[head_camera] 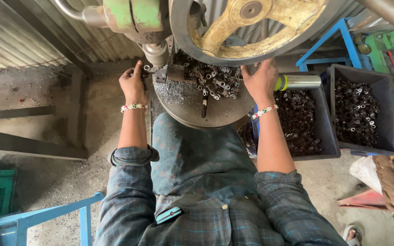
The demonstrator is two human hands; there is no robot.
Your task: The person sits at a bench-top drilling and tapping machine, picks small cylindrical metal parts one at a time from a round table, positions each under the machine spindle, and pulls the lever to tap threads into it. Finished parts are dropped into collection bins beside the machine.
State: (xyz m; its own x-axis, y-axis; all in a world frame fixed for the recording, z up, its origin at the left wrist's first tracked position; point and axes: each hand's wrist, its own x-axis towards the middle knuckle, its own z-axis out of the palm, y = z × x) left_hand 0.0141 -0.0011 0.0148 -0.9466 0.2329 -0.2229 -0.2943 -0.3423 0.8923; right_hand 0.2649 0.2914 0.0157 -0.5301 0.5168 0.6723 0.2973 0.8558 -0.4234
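My left hand [133, 83] pinches a small metal ring [147, 69] just under the ram [156, 53] of a green press, at the left edge of its round steel table [185, 107]. My right hand [260, 81] rests at the table's right rim, on the end of a metal lever with a yellow-green band [297, 82]; whether the fingers grip it is hidden. A heap of short metal tube pieces [217, 79] lies on the table between my hands. A large handwheel [251, 23] hangs over the table.
Two dark bins [331, 136] [388, 114] full of small metal pieces stand at the right. A blue frame [334, 38] is behind them, another blue frame [46, 216] at lower left. Rags [393, 187] lie at lower right. Corrugated sheet wall [19, 41] at left.
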